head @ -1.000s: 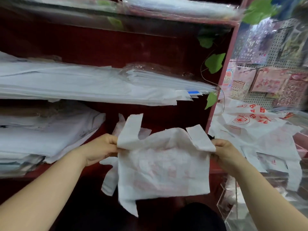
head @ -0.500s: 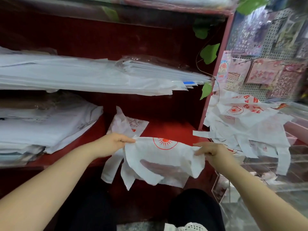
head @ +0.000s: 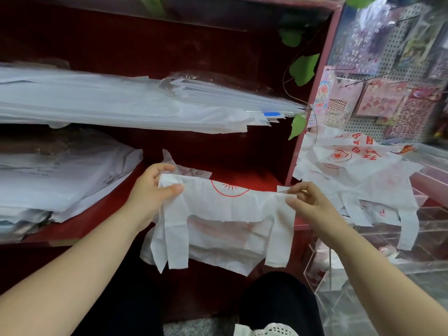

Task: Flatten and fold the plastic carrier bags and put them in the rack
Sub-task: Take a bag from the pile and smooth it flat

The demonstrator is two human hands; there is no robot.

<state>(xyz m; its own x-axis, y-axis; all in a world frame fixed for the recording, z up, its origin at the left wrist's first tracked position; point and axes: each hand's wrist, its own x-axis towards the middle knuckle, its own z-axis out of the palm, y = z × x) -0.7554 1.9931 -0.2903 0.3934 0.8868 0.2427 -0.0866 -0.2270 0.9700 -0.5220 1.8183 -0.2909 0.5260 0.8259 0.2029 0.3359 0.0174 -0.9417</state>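
A white carrier bag with a red sun print hangs folded over in front of the red rack, its handles dangling downward. My left hand pinches its left top corner between thumb and fingers. My right hand pinches the right top corner. Behind the held bag, another folded bag lies on the lower shelf. A loose heap of white bags with red print sits to the right, outside the rack.
Stacks of white sheets and bags fill the middle shelf, and more stacks lie at lower left. A clear acrylic case stands on the right under the heap. A pegboard with sticker packs hangs at upper right, beside green leaves.
The bag went from hanging upright with handles up to being folded over, handles now down. Both hands stretched it wider and shifted their grip to the new top edge.
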